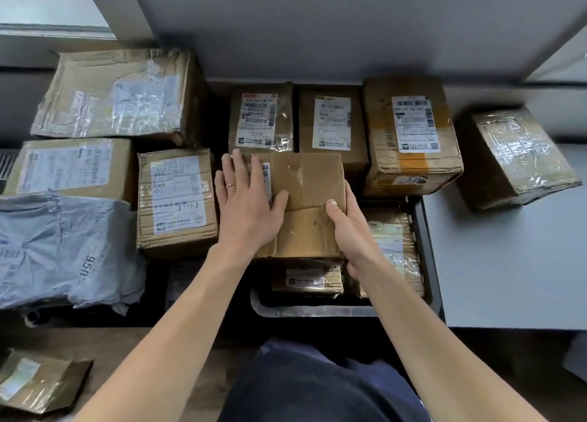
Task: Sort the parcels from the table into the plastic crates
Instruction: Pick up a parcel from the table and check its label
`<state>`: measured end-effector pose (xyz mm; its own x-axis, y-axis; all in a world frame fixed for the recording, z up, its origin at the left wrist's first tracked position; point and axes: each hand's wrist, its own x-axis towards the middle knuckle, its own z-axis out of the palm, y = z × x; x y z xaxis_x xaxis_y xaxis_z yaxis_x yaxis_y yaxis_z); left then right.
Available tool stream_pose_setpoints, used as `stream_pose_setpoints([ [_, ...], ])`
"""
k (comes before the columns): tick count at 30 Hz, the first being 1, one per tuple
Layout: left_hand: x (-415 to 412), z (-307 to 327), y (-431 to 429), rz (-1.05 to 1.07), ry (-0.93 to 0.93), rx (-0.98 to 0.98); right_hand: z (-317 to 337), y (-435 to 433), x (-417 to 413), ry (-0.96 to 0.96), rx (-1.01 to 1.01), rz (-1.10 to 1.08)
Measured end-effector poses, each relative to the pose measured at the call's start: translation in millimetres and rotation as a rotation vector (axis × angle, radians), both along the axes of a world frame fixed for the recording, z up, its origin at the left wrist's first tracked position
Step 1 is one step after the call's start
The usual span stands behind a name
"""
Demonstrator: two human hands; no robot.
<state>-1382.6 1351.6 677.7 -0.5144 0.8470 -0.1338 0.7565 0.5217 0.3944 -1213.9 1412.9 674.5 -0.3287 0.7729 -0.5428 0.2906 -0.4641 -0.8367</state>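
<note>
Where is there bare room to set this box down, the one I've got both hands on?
The grey table is bare right of the crate and in front of the taped box. The crate under the held box is packed, and the left is crowded with cartons and grey mailer bags.

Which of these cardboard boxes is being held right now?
The centre box over the plastic crate: the left hand lies flat on its top, and the right hand grips its right edge.

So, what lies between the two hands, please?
A taped cardboard parcel: the left hand rests flat on top, the right hand grips its side, in the head view.
</note>
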Motion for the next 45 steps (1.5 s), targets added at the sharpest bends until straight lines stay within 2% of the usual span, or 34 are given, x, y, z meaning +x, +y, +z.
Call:
stream_pose_setpoints([
  [5, 0, -13, 3, -0.051, 0.089, -0.043, -8, -2, 0, -0.058, 0.098, 0.024],
  [12, 0, -7, 5, -0.029, 0.052, -0.029, -7, 2, 2, -0.056, 0.100, 0.061],
  [16, 20, 7, 14, -0.062, -0.019, 0.085, -5, 3, 12, -0.051, 0.025, 0.027],
  [21, 89, 25, 27, -0.212, -0.112, 0.291, 1, 12, 55, 0.003, 0.062, -0.071],
  [26, 185, 30, 50, -0.341, -0.279, 0.321, 5, 37, 135, 0.039, 0.104, -0.200],
  [31, 307, 21, 82, -0.385, -0.413, 0.189, 0, 55, 260, 0.061, 0.126, -0.344],
  [39, 493, 14, 123, -0.489, -0.549, 0.064, 12, 77, 452, 0.028, 0.162, -0.450],
  [45, 587, 14, 167, -0.602, -0.602, 0.021, 10, 101, 549, 0.022, 0.131, -0.547],
])
